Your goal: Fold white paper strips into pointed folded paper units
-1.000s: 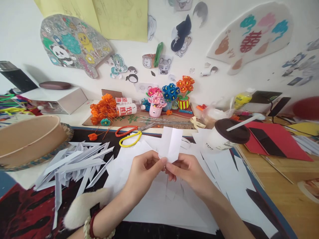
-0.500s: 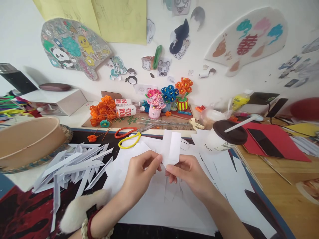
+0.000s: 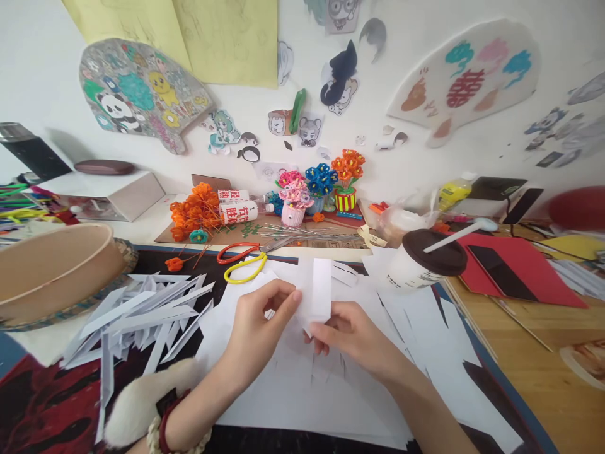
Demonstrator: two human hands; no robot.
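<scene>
I observe the folded white paper (image 3: 322, 287) at the centre of my view, above the white sheets (image 3: 293, 388), long axis running 6 to 12 o'clock, free end toward 12. The right hand (image 3: 352, 334) pinches its lower end. The left hand (image 3: 259, 321) has thumb and forefinger close together at its 9 o'clock edge; grip there, I cannot tell.

A red 囍 (image 3: 466, 89) sat on the white fan (image 3: 472, 69) above the cup (image 3: 418, 268). Left of the cup, a bottle (image 3: 243, 210) showed red 节 and 胜.
</scene>
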